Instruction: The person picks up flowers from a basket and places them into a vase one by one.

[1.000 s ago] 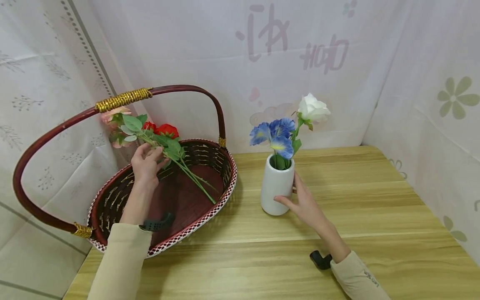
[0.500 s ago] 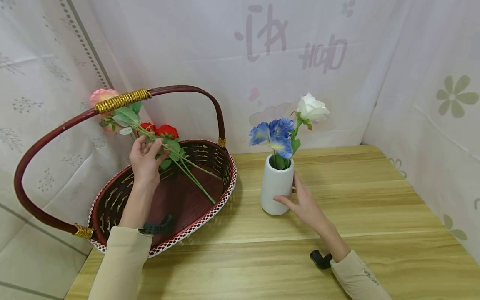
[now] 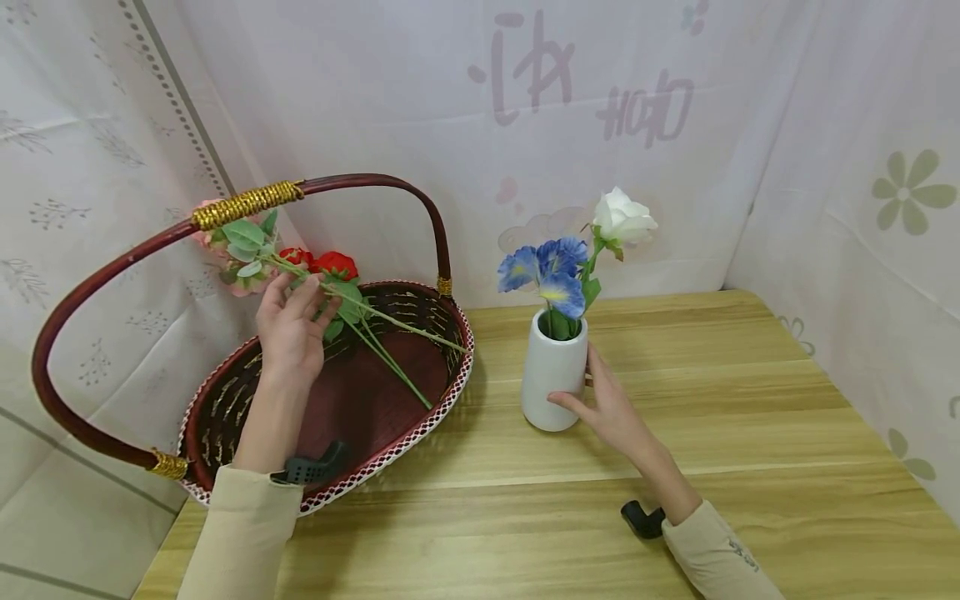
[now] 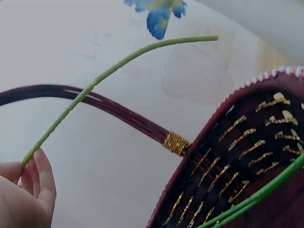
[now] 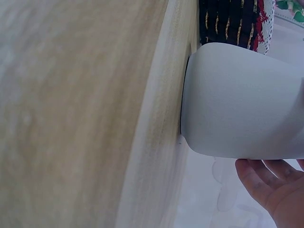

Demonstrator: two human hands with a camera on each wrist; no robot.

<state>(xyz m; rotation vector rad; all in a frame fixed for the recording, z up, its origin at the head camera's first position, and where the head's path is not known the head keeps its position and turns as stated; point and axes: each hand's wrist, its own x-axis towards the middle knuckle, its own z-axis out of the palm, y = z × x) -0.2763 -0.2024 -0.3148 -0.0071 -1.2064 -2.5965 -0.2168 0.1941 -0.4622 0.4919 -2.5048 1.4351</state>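
Observation:
My left hand [image 3: 292, 337] pinches the green stem [image 4: 121, 64] of a pink flower, its bloom partly behind the handle of a dark red woven basket [image 3: 390, 375]. In the head view the stem slants down right, its end overlapping the basket's rim. Red flowers [image 3: 336, 265] lean inside, their stems on the basket floor. With thumb in front and fingers along the far side, my right hand [image 3: 618, 417] holds a white vase [image 3: 553, 375] standing on the table. A blue flower [image 3: 558, 275] and a white rose [image 3: 624, 218] stand in the vase.
The basket's arched handle [image 3: 390, 177] with gold binding rises above my left hand. A wooden table [image 3: 712, 392] spreads beneath the vase and basket. Printed white cloth [image 3: 405, 100] hangs behind and at both sides.
The pink flower's stem has swung up and right, from over the basket floor to the right rim, as my left hand turned. My right hand and the vase have stayed put.

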